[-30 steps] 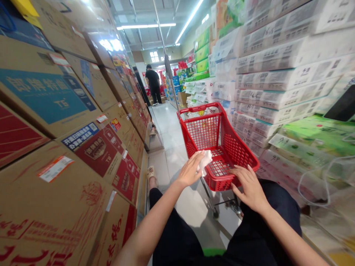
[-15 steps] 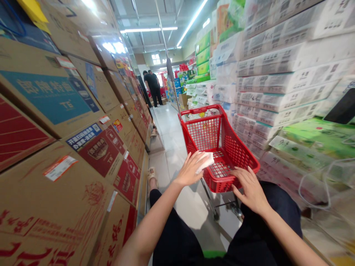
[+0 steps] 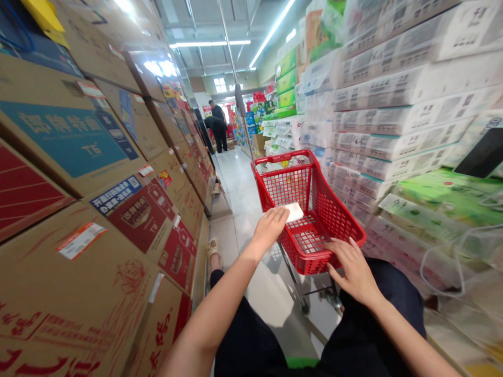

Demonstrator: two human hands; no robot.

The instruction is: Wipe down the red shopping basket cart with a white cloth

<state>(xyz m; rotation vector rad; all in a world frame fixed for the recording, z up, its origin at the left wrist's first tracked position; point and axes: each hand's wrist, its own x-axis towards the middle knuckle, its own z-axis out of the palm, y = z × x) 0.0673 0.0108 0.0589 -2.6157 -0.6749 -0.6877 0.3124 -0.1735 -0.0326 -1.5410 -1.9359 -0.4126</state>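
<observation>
A red plastic shopping cart [image 3: 302,264] stands in front of my knees, its mesh basket facing me. My left hand [image 3: 271,226] is at the basket's left rim, fingers together and pressing on a folded white cloth [image 3: 294,212]. The cloth sticks out past the fingertips over the basket's inside; it may be a thick tissue. At the near right corner my right hand [image 3: 351,267] holds the basket rim, with the fingers over the top edge and the thumb on the outside wall.
Stacked cardboard cartons [image 3: 129,230] line my left side. White packs of paper [image 3: 377,115] are piled on the right, with a dark phone [image 3: 479,154] above green packs [image 3: 444,191]. A thin pole [image 3: 240,104] rises at the cart's far left. Two people [image 3: 216,125] are down the aisle.
My left hand has slid slightly down and left along the rim, and the cloth now lies flatter beyond the fingertips. My right hand stays put. One person far off has bent over.
</observation>
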